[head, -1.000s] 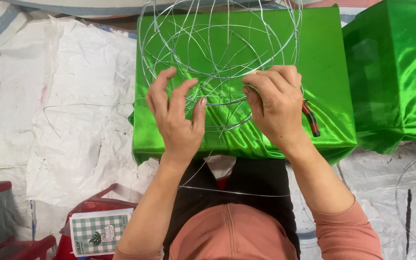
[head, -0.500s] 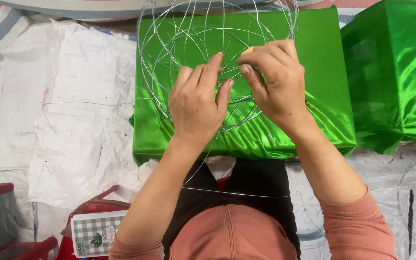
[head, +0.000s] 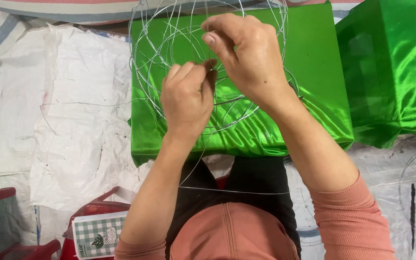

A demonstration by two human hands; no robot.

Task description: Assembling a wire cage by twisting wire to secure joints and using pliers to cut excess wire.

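Observation:
A round frame of thin silver wire [head: 150, 72] stands over a block wrapped in shiny green satin [head: 314, 86]. My left hand [head: 186, 98] is closed with its fingertips pinching a wire near the frame's middle. My right hand [head: 246, 53] is just above it, thumb and fingers pinched on the same wire. The two hands touch at the fingertips. A loose wire strand [head: 232, 191] runs down from the frame across my lap.
A second green satin block [head: 396, 72] lies at the right. White sheeting [head: 73, 120] covers the floor at the left. A red plastic stool [head: 97, 209] with a green checked packet [head: 97, 236] stands at the lower left. A wire ring [head: 403, 192] lies at the lower right.
Both hands have moved up and together toward the frame's middle. My left hand went from spread fingers to a pinch on the wire, and my right hand rose above it.

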